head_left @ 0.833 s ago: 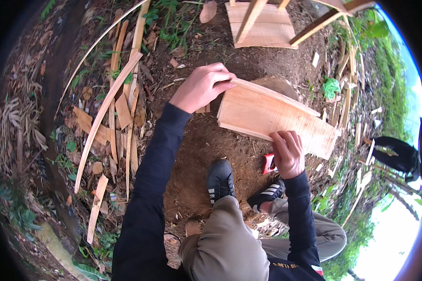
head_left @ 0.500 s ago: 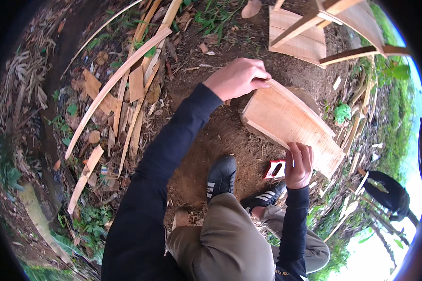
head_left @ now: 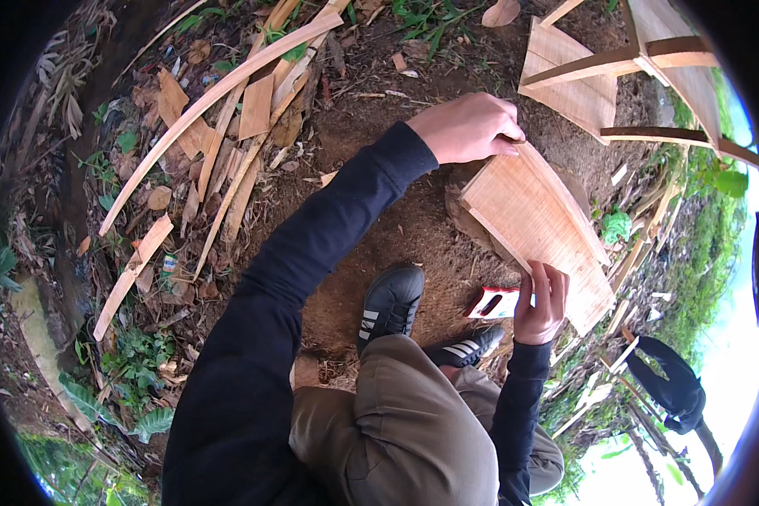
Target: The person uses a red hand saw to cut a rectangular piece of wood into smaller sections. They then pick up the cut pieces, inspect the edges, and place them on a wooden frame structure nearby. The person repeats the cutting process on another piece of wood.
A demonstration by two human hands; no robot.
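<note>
A pale sawn wooden board (head_left: 535, 215) rests at a slant over a round stump (head_left: 457, 198), mostly hidden under it. Along the board's far edge runs a narrow wooden strip (head_left: 565, 198). My left hand (head_left: 472, 128) pinches the upper end of this strip, thumb and fingers closed at the board's corner. My right hand (head_left: 541, 305) grips the board's near edge, its fingers curled over the top. A second thin strip lies along that near edge and runs to my right fingers. Beside my right hand, on the dirt, is a saw's red and white handle (head_left: 492, 303).
A wooden frame with boards (head_left: 572, 78) stands at the far right. Long wooden strips (head_left: 219, 97) and offcuts lie on the left among dry leaves. My shoe (head_left: 391, 305) is just this side of the stump. A green crumpled thing (head_left: 616, 226) lies beyond the board.
The view has shifted, so the ground on the left sits lower and further left. Both hands keep their hold, and the board looks turned slightly more steeply.
</note>
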